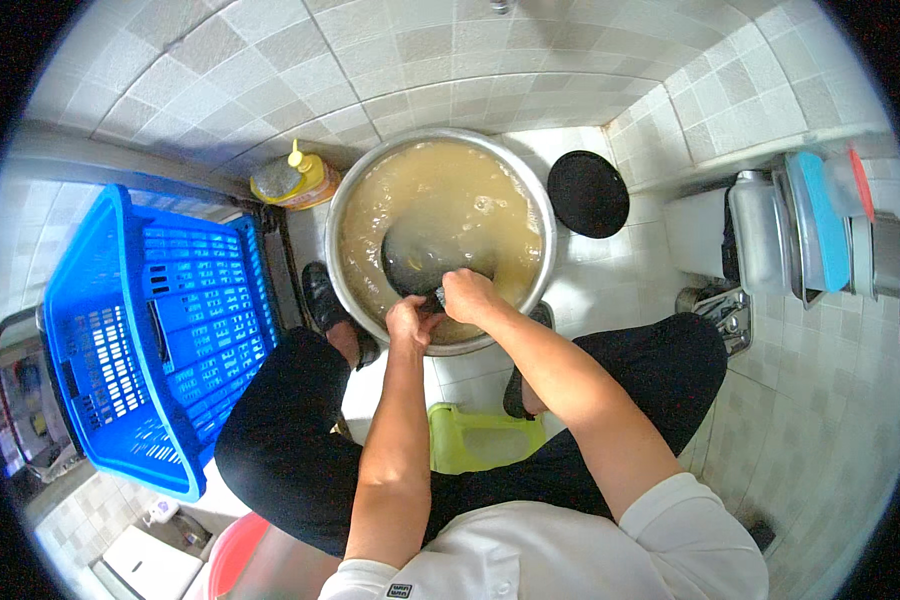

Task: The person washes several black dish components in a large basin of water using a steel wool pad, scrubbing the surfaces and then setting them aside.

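**Tight squeeze around the basin**

Both hands are crowded at the near rim of the wide round metal basin (342, 215) of murky brown water. To the left, the big blue plastic slatted crate (140, 330) walls things off. The yellow squeeze bottle (295, 178) blocks the far-left corner. To the right, bare tile runs open up to the flat black round lid (588, 193).

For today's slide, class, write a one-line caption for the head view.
Both hands, left hand and right hand, scrub a dark pan in a basin of murky water beside a blue crate.
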Tool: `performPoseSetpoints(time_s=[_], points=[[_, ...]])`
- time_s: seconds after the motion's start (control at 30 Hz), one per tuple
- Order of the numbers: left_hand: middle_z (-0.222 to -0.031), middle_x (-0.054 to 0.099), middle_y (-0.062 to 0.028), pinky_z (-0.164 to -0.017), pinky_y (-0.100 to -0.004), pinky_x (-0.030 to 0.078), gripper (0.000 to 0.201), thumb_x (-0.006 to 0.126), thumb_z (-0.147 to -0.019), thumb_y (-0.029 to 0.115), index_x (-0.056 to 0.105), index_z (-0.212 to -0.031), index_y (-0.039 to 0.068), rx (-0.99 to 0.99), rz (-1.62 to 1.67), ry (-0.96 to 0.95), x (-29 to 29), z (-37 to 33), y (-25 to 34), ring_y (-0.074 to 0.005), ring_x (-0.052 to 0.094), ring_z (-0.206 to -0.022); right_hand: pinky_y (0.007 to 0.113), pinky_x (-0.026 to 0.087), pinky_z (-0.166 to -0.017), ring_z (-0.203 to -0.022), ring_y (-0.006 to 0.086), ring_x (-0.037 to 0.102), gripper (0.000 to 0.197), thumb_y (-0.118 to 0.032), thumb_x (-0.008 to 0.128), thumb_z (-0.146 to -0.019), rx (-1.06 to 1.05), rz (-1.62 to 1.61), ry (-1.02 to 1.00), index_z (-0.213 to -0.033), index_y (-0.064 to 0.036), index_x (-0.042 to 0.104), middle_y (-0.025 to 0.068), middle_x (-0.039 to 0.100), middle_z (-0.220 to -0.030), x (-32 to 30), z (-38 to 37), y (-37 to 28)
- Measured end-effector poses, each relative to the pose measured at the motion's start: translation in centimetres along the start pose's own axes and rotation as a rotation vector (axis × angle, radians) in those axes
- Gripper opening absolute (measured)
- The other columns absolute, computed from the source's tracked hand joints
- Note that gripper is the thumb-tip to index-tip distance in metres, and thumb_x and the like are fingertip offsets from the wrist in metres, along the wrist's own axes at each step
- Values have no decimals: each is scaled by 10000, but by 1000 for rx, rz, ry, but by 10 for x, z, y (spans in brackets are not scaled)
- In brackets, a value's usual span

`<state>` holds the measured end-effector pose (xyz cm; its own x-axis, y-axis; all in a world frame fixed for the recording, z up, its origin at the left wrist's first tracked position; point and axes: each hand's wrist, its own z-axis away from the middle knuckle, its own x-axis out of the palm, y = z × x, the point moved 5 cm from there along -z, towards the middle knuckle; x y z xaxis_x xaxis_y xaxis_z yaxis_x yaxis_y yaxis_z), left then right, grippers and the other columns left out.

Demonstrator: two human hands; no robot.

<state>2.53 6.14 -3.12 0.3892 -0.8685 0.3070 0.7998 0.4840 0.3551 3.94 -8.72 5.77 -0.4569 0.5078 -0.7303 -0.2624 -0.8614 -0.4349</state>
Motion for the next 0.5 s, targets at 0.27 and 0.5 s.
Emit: performPoseSetpoints(time_s=[0.27, 0.5], points=[[-1072, 586, -204, -680, -584, 560, 418, 529, -737, -105, 514, -1152, -51, 176, -310, 121, 27, 20, 11, -371, 605, -842, 478, 577, -756, -879, 397, 703, 97, -8, 622, -784, 108, -1, 332, -819, 20, 708, 264, 693, -890, -13, -13, 56], [-844, 593, -144, -599, -438, 494, 115, 573, -685, -80, 575, -794, -42, 203, -412, 128, 8, 9, 12, -291, 574, -712, 473, 544, -853, -1001, 405, 649, 188, -38, 543, -864, 287, -35, 507, -974, 7, 689, 247, 651, -1059, -14, -72, 66]])
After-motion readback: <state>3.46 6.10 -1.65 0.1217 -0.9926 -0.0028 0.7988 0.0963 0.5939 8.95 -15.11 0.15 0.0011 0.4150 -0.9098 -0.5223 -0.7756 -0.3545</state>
